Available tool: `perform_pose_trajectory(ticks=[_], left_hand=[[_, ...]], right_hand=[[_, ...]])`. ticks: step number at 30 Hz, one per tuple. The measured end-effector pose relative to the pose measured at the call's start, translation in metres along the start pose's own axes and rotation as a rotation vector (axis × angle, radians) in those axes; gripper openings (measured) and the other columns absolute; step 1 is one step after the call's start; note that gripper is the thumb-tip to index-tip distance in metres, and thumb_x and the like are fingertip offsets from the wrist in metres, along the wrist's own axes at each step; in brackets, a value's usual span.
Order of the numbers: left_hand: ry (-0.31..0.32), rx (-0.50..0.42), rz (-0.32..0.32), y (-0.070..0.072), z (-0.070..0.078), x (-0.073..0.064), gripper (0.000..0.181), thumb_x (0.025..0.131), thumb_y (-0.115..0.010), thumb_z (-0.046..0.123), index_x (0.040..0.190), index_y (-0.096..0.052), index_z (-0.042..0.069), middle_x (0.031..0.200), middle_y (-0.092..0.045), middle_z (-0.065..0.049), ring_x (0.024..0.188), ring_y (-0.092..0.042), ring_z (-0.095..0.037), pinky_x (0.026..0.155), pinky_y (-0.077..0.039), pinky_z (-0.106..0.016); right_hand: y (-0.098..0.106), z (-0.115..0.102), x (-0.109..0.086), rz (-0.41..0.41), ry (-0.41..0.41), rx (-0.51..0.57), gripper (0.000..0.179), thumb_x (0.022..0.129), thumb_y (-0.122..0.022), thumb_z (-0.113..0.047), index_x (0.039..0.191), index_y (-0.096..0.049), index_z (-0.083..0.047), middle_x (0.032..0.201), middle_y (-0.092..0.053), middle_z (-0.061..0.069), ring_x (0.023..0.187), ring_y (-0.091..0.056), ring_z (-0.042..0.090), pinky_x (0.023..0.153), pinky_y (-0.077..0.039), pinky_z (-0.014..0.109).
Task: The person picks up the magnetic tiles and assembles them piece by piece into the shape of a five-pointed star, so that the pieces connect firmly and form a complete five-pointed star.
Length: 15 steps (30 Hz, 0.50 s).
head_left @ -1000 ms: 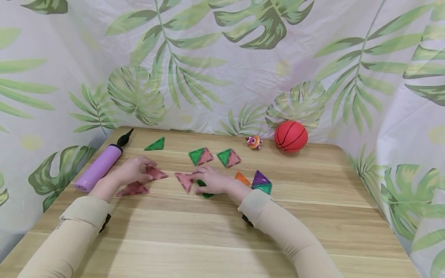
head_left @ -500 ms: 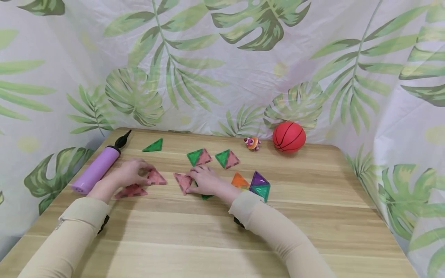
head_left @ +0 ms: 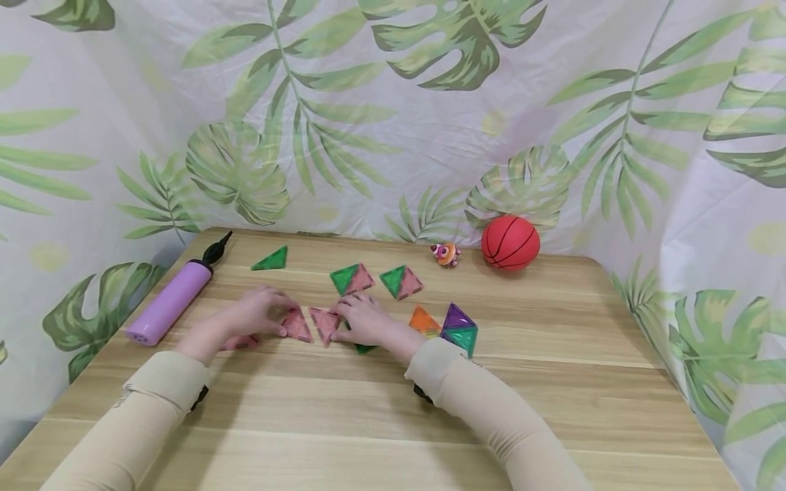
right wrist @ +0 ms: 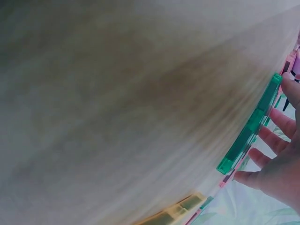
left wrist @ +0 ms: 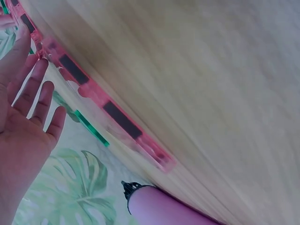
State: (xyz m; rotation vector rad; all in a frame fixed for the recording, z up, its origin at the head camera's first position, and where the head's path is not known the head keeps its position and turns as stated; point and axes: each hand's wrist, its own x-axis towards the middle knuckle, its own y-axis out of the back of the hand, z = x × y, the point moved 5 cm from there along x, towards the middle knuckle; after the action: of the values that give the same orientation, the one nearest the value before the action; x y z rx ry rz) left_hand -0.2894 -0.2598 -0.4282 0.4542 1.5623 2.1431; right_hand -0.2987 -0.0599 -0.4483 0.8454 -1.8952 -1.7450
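Note:
In the head view my left hand [head_left: 260, 312] pinches a pink translucent triangular magnetic tile [head_left: 299, 326] between thumb and fingers. Just right of it lies a second pink triangular tile [head_left: 323, 324], a narrow gap between them. My right hand [head_left: 365, 320] holds that second tile at its right side, thumb near the bottom edge. A green triangular tile [head_left: 366, 348] is partly hidden under the right hand; its edge [right wrist: 253, 122] shows beside the fingers in the right wrist view. Another pink tile [head_left: 241, 342] lies below the left hand, its magnet edge [left wrist: 105, 105] large in the left wrist view.
Two green-and-pink tile pairs [head_left: 352, 279] [head_left: 401, 281] lie behind the hands, a lone green tile [head_left: 270, 259] farther left. Orange [head_left: 424, 320] and purple-teal tiles [head_left: 459, 329] sit right. A purple pump [head_left: 172, 300], small toy figure [head_left: 445, 254] and red ball [head_left: 511, 243] stand around.
My left hand has slid right with its pink tile, up close to the other pink tile. My right hand shifted slightly left onto its tile, then stayed.

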Motion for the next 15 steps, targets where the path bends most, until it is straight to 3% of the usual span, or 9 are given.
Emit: perform_pose_trajectory(ticks=[10, 15], left_hand=[[-0.041, 0.023, 0.007, -0.006, 0.013, 0.009, 0.053, 0.072, -0.081, 0.030, 0.118, -0.066, 0.008, 0.113, -0.064, -0.010, 0.109, -0.053, -0.035, 0.094, -0.037, -0.057], [0.003, -0.067, 0.020, 0.001, 0.003, 0.010, 0.052, 0.074, -0.080, 0.025, 0.118, -0.064, 0.002, 0.114, -0.062, -0.014, 0.108, -0.054, -0.036, 0.093, -0.040, -0.054]], right_hand=[[0.000, 0.002, 0.001, 0.016, -0.005, 0.021, 0.054, 0.088, -0.057, -0.054, 0.136, -0.050, -0.029, 0.143, -0.043, -0.003, 0.136, -0.031, 0.022, 0.110, -0.027, 0.047], [0.000, 0.002, 0.000, 0.011, 0.029, 0.013, 0.059, 0.088, -0.057, -0.055, 0.138, -0.047, -0.027, 0.144, -0.042, -0.002, 0.137, -0.031, 0.023, 0.110, -0.028, 0.049]])
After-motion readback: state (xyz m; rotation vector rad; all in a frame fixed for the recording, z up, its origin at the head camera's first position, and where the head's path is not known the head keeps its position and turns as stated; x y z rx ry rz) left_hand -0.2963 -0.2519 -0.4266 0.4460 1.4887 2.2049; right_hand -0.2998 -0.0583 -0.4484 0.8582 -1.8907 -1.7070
